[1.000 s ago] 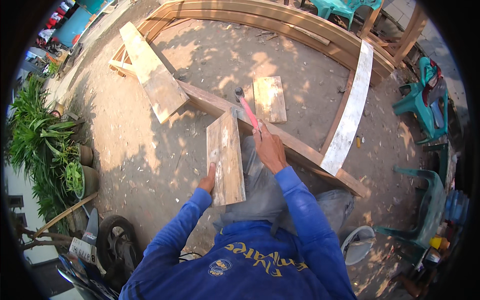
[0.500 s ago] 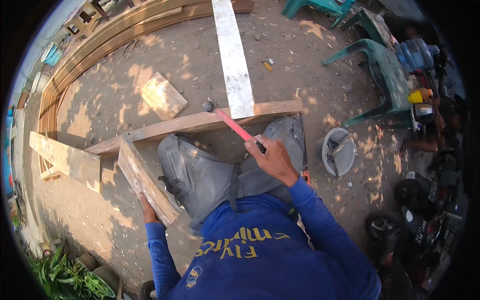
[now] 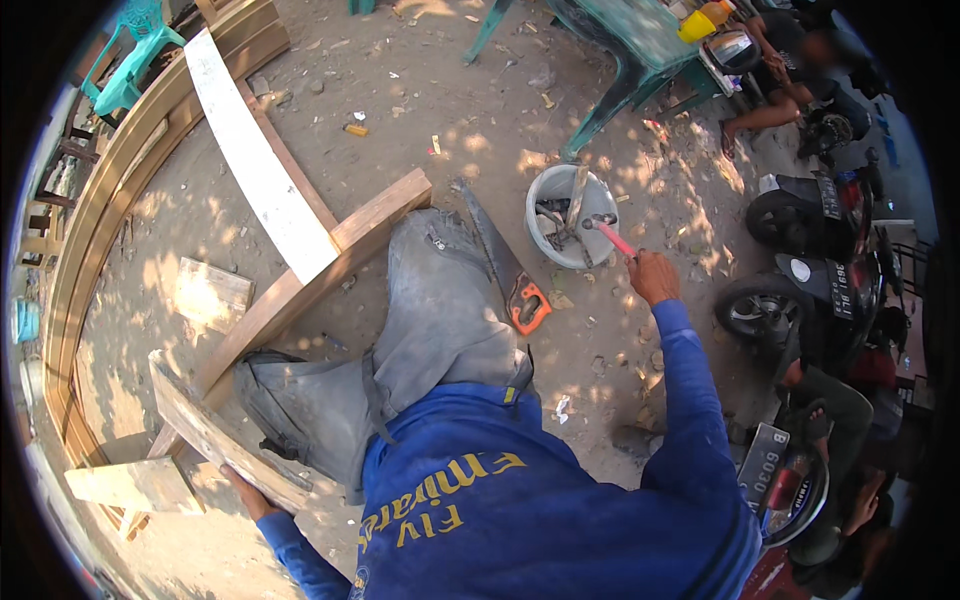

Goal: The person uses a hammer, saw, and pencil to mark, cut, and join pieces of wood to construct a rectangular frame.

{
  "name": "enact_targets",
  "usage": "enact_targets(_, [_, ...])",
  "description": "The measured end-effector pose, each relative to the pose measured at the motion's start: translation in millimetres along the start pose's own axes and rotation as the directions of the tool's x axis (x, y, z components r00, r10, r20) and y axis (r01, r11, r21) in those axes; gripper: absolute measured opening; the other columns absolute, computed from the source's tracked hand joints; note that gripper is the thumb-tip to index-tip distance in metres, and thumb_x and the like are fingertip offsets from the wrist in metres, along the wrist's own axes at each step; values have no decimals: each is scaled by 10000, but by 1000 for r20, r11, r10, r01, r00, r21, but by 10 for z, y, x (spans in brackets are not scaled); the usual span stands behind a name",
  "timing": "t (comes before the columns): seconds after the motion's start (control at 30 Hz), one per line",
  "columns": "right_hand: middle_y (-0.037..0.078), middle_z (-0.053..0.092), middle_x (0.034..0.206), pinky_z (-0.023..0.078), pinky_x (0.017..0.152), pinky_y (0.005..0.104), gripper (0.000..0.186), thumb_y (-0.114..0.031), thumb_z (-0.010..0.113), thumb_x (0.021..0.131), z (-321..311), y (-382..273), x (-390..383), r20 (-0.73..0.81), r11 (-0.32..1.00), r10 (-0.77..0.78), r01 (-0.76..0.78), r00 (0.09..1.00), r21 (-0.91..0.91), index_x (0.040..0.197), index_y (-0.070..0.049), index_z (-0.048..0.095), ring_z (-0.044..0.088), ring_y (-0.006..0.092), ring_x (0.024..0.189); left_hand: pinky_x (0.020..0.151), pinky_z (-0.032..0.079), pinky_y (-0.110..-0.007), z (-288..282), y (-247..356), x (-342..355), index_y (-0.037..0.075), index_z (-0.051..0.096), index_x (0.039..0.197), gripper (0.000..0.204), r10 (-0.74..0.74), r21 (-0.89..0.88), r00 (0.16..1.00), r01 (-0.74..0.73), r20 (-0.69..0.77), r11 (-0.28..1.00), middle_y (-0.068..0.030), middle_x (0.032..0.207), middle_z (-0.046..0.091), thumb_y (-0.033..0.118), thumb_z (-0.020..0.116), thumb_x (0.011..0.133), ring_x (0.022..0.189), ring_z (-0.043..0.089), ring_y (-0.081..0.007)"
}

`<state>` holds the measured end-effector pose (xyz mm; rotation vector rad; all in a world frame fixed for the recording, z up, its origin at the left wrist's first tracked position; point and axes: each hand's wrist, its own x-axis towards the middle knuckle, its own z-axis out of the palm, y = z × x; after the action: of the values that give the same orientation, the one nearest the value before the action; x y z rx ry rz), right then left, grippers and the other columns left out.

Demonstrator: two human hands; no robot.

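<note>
My right hand (image 3: 653, 277) is closed round the red handle of a hammer (image 3: 617, 240), out to my right. The hammer's head is over a grey bucket (image 3: 537, 232) that holds a wooden stick and dark bits I cannot make out. My left hand (image 3: 246, 492) grips the lower edge of a wooden board (image 3: 215, 428), its fingers partly hidden behind the wood. This board leans against a long wooden beam (image 3: 290, 296) lying across in front of my legs. One end of a white-faced plank (image 3: 258, 165) rests on that beam. Beside my right leg lies a handsaw (image 3: 527, 303) with an orange handle.
A short board (image 3: 213, 295) lies on the dirt beyond the beam, and another (image 3: 140, 486) at the left. Long timbers (image 3: 95, 240) stretch along the far left. Green plastic chairs (image 3: 625, 60) stand ahead. Motorcycles (image 3: 790, 300) and seated people (image 3: 790, 85) are at the right.
My right hand has swung the hammer rightward, from above the beam to the bucket. The view has turned right, showing the saw and motorcycles more fully. My left hand stays on the board.
</note>
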<state>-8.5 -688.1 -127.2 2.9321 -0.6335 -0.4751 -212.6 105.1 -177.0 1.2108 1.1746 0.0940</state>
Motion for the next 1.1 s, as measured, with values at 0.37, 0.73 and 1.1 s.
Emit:
enact_targets(0.37, [181,719,985,551,806,493,473,-508,633,937,923,-67,874,200,923,-198,251,960,-292,994,-53,751,706,364,947,937,513,-351,856,660,-609,-44,595,1347,761,43,188,999,-40,-14,981,-144,1215,686,629,476,1012,1083,648,-215])
enact_targets(0.73, [135,687,1186,550,742,295,544,-408,591,1032,-1139,-4339,-1000,-198,-104,-806,195,558,975,1422,-30,559,684,155,872,791,521,-272,842,296,-635,-12,721,1102,566,66,208,971,-115,231,971,-45,983,747,527,570,1015,860,670,-103])
enact_targets(1.1, [57,730,868,547,712,272,285,-201,667,995,-951,-5139,-1185,-222,-117,-932,341,287,933,1205,-21,734,640,92,764,787,523,-278,407,79,-713,-55,708,1130,596,20,347,987,-75,161,935,-82,990,748,517,631,983,865,677,-131])
